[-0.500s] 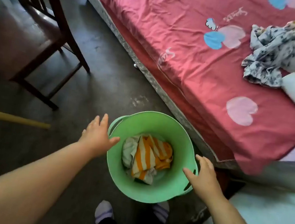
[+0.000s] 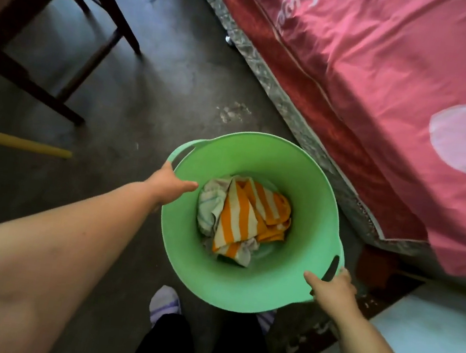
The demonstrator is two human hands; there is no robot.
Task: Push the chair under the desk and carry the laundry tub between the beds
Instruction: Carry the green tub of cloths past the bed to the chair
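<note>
Floor [image 2: 158,100]: tub [image 2: 308,187] containing cloths [image 2: 238,216]

One green tub [image 2: 239,294], two hands, two beds, one chair [image 2: 51,31], one yellow stick [image 2: 18,143].

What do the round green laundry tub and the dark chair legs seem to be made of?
Round green laundry tub: likely soft matte plastic; one even colour, moulded handle slots, smooth rim. Dark chair legs: probably varnished wood; straight brown square bars with a faint sheen.

Home bedroom, pink-sheeted bed [image 2: 389,78], laundry tub [image 2: 301,168], bare concrete floor [image 2: 165,77]
</note>
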